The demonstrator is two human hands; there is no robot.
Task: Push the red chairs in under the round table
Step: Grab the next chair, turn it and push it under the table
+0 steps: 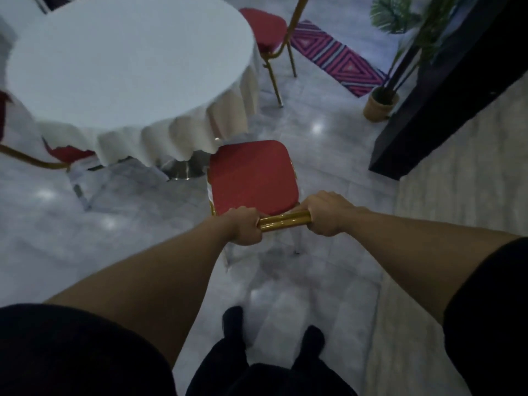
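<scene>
Both hands are clamped on the gold top rail (283, 220) of the nearest red chair (253, 176): the left hand (245, 225) at its left end, the right hand (328, 213) at its right end. Its seat lies just beyond the hands, the far edge touching the hem of the round table (125, 64). 2 more red chairs stand by that table, 1 (264, 28) on its far right, 1 (68, 153) partly under its left side.

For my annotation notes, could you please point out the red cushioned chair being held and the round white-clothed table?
Red cushioned chair (253, 175): head view, middle of the seat cushion.
Round white-clothed table (128, 61): head view, bare tabletop.
</scene>
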